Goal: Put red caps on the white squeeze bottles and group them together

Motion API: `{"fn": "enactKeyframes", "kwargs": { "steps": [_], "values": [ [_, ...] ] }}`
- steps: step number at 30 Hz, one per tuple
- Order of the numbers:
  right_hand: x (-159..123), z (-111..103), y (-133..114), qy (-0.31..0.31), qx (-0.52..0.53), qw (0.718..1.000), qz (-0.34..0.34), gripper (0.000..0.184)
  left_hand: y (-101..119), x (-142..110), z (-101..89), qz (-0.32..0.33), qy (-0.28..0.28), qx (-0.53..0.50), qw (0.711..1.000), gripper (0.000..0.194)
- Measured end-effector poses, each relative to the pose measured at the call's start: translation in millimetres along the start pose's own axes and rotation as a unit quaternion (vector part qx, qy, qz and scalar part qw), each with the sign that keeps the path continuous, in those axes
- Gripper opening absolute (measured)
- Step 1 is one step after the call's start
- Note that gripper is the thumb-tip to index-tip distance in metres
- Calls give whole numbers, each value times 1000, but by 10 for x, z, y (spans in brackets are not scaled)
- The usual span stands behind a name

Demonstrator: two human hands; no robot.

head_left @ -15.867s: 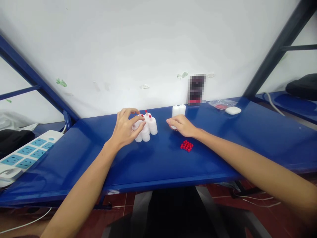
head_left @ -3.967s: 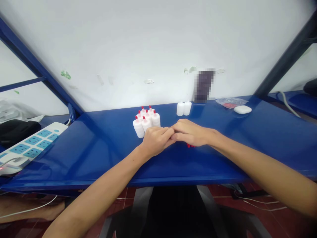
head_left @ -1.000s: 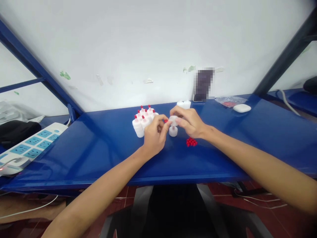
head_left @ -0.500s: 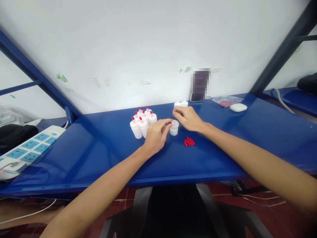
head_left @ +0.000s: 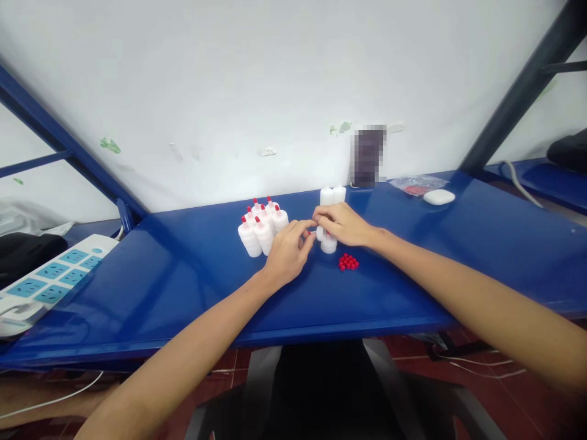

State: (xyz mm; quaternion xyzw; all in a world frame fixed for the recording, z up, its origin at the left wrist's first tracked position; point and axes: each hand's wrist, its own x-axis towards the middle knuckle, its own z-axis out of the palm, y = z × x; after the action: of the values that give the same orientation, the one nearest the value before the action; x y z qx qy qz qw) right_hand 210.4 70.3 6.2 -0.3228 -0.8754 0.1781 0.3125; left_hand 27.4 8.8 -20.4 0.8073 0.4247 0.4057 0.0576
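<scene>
My left hand (head_left: 288, 250) is closed in a pinch on a small white nozzle lid (head_left: 320, 233), tilted sideways with a red tip at my fingertips. My right hand (head_left: 343, 223) is curled, its fingertips meeting just above that lid. A speck of red shows under its fingers, but what they hold is hidden. Below it stands a white bottle (head_left: 328, 245), its top partly covered by my right hand. Close by on the right lies a small pile of red caps (head_left: 348, 262). Left of my left hand, several white bottles (head_left: 263, 237) with red-tipped nozzles stand in a group.
Two white bottles (head_left: 326, 196) stand behind my right hand, near the wall. A blurred-out dark panel (head_left: 368, 156) leans there. Further right lie a clear plastic bag (head_left: 415, 185) with red pieces and a white rounded object (head_left: 439, 197). A power strip (head_left: 59, 275) lies at left on the blue table (head_left: 183, 293).
The white lid now shows tilted between my hands, beside the bottle. My right hand has come down and closer to my left. The view has shifted slightly.
</scene>
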Motion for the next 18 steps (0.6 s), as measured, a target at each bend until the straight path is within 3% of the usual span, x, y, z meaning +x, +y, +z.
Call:
{"fn": "enactKeyframes", "kwargs": {
  "steps": [13,18],
  "values": [
    [-4,160,-66,23,18,1000,3,45,88,15,-12,-22,41,-92,995,16],
    [-23,116,-130,54,40,998,-10,47,85,7,-42,48,88,-61,993,16]
  ]
}}
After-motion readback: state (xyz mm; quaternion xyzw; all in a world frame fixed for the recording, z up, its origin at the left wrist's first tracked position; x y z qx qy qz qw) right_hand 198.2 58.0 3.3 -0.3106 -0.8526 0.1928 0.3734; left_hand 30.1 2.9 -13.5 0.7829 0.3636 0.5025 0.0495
